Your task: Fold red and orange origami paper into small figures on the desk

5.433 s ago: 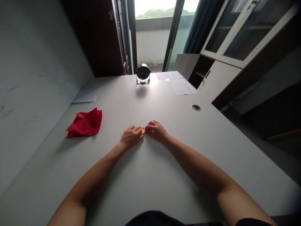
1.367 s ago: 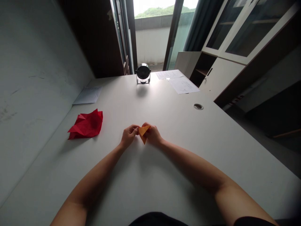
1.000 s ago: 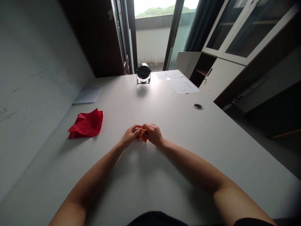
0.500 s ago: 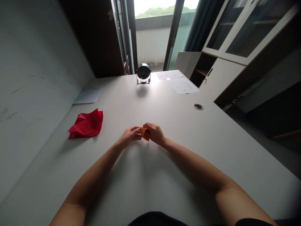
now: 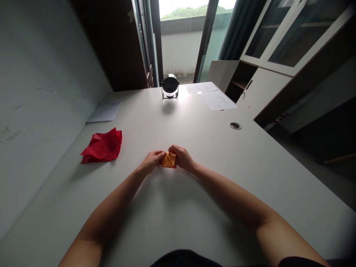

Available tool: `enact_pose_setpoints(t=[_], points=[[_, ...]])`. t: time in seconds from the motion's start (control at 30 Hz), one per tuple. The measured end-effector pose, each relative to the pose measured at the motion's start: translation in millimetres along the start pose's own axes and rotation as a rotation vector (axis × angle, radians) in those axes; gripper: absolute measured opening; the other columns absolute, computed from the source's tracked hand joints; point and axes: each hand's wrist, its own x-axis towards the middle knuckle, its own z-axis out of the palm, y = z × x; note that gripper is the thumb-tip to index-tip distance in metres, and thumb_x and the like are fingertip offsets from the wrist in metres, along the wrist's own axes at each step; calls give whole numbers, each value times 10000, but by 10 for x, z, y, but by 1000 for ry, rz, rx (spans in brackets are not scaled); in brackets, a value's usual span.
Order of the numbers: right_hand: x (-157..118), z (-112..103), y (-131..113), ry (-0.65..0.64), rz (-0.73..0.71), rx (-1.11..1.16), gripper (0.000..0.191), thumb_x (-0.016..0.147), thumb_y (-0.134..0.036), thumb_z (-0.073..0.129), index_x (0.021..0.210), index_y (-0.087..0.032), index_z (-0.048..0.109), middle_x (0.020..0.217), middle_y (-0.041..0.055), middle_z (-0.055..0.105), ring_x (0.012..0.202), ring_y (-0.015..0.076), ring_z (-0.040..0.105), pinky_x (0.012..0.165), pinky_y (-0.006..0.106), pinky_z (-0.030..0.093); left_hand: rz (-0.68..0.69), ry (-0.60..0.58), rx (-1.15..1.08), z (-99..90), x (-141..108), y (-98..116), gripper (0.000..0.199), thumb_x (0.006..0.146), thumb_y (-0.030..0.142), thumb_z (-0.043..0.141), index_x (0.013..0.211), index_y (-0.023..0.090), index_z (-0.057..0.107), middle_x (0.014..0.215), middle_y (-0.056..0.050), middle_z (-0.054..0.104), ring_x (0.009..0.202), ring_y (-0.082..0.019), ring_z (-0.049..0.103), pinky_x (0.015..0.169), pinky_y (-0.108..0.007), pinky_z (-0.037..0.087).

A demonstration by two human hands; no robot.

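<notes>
A small folded piece of orange paper (image 5: 168,160) is held up between my two hands, above the white table (image 5: 178,207). My left hand (image 5: 152,161) pinches its left edge, thumb on the near side. At its upper right, my right hand (image 5: 182,156) grips the paper with curled fingers. Diagonal creases show on the face turned towards me. Over to the left lies a crumpled sheet of red paper (image 5: 103,146), apart from both hands.
A round black device on a metal stand (image 5: 170,87) is at the table's far edge. Printed sheets (image 5: 218,100) lie to its right, another sheet (image 5: 104,111) lies by the left wall. A round cable hole (image 5: 235,126) is at the right.
The orange paper has turned, so a broader, flatter face now shows. My left fingers, spread before, have closed at its left edge. My right hand has hardly moved.
</notes>
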Motion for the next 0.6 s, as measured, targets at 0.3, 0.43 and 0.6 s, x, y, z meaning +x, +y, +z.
enact_pose_setpoints(t=[0.3,0.43,0.6], points=[[23,-41,11,-65,107,470,180,784,-185,554,956,-201,607,781,-14,591,657,126,549,626,248,448,16,108,-131,-74,71,-35,362,725,449,796,904,149,700,802,-48,702,736,-171,653,671,-267,509],[39,-50,42,-145,174,721,127,800,-234,613,910,-174,634,725,-1,610,631,136,593,613,260,482,38,144,-224,-83,92,-26,340,685,414,827,831,149,672,756,-26,684,712,-157,638,672,-255,507],[41,-62,52,-181,206,741,127,816,-276,635,843,-156,665,709,17,651,666,150,623,660,271,502,45,172,-237,-59,75,-3,316,676,392,835,800,153,671,723,-4,652,670,-129,592,623,-222,472]])
